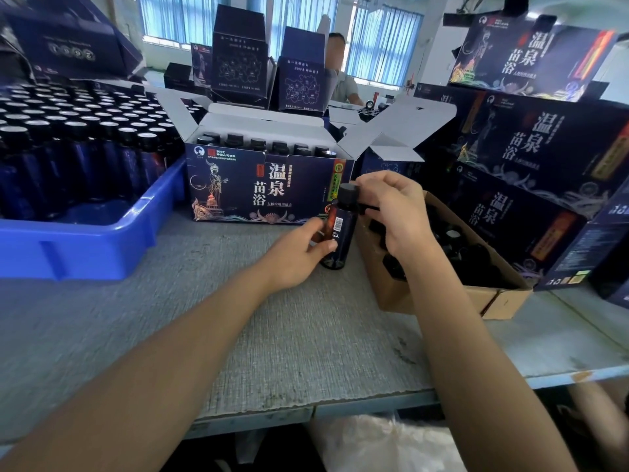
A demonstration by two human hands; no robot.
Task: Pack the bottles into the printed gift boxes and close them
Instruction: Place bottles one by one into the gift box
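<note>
A dark blue bottle (pixel 340 233) with a barcode label stands tilted on the grey table, just right of an open printed gift box (pixel 258 189). My left hand (pixel 299 253) grips the bottle's body. My right hand (pixel 391 206) pinches its black cap (pixel 350 194) from above. Inside the gift box a row of capped bottles (pixel 269 146) shows, with the white flaps standing open.
A blue tray (pixel 78 240) full of several capped bottles sits at the left. At the right, a brown carton (pixel 442 294) holds black caps. Closed printed boxes (pixel 531 158) are stacked at the right, and more open boxes stand behind. A person sits at the back.
</note>
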